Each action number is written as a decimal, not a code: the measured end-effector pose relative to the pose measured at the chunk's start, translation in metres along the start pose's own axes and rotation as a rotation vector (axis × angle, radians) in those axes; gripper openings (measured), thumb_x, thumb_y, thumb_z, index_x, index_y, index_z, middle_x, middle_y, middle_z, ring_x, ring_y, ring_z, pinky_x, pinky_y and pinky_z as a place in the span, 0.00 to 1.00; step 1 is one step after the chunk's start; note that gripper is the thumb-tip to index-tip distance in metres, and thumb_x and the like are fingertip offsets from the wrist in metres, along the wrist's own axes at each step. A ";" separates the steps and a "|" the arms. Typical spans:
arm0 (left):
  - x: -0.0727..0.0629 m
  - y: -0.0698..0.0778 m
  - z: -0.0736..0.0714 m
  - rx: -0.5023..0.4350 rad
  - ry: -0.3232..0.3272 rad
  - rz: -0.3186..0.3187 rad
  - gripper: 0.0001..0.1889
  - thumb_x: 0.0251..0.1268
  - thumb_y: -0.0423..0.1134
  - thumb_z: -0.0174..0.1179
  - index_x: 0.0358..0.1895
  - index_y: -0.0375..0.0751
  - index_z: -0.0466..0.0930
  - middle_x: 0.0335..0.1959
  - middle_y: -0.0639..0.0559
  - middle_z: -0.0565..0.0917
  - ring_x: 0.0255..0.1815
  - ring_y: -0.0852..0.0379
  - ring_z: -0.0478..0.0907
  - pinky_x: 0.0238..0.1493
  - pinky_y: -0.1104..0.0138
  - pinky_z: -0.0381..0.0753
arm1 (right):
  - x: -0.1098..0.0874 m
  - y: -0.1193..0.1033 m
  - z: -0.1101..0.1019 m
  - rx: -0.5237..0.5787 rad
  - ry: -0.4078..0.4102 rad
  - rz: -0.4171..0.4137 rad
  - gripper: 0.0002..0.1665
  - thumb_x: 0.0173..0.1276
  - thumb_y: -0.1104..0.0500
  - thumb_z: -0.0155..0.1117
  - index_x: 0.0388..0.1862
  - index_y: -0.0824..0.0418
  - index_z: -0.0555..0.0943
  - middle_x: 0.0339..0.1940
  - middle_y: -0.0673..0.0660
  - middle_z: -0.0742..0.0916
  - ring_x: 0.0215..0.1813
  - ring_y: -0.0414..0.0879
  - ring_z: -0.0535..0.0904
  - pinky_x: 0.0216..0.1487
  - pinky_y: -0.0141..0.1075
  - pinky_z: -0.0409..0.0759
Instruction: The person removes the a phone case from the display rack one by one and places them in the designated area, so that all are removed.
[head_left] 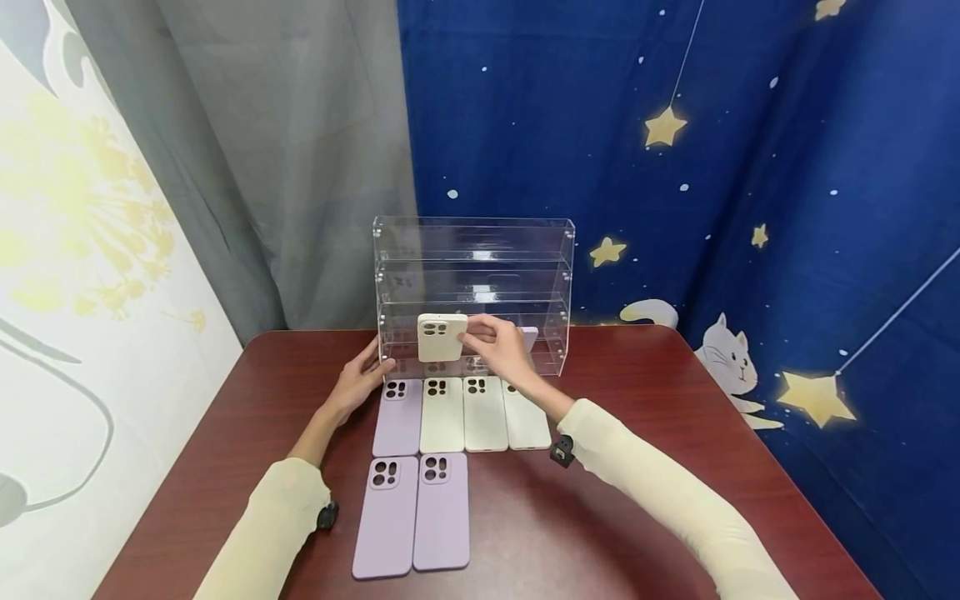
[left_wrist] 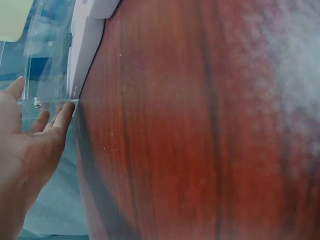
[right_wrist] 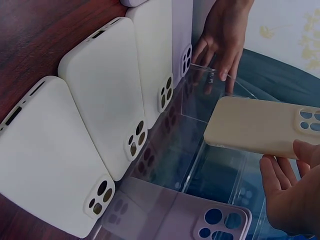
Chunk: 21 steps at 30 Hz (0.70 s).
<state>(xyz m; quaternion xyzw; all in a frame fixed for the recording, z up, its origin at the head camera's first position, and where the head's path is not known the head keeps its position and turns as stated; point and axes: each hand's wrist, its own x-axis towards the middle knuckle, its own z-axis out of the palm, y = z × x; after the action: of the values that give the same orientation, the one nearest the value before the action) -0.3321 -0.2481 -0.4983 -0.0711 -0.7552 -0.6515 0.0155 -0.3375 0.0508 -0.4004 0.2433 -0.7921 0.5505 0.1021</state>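
Note:
My right hand (head_left: 504, 346) pinches a cream phone case (head_left: 441, 337) by its right edge, thumb in front and fingers behind. The case is held up in front of the lowest tier of a clear acrylic display rack (head_left: 474, 223), its camera cutouts toward me. In the right wrist view, the case (right_wrist: 255, 125) hangs over the clear shelf. My left hand (head_left: 360, 382) rests at the rack's lower left corner, its fingers fairly straight against the side panel. A purple case (right_wrist: 195, 215) lies on the rack's lowest tier, partly hidden by my right hand in the head view.
In front of the rack lies a row with one purple case (head_left: 398, 418) and three white cases (head_left: 442, 417). Nearer me are two more purple cases (head_left: 385, 525), side by side on the reddish wooden table (head_left: 600, 517). A blue star-patterned curtain (head_left: 525, 125) hangs behind.

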 end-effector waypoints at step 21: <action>-0.005 0.007 0.001 0.002 -0.004 -0.011 0.39 0.79 0.38 0.60 0.85 0.49 0.50 0.83 0.35 0.55 0.81 0.36 0.57 0.72 0.46 0.68 | -0.034 0.002 -0.029 -0.095 -0.031 0.055 0.21 0.67 0.59 0.76 0.56 0.67 0.86 0.44 0.63 0.92 0.46 0.52 0.91 0.44 0.35 0.90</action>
<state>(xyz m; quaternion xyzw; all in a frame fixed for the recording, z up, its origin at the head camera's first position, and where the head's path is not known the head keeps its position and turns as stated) -0.3263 -0.2468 -0.4919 -0.0681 -0.7563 -0.6505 0.0104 -0.3121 0.0877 -0.4054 0.2250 -0.8253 0.5108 0.0859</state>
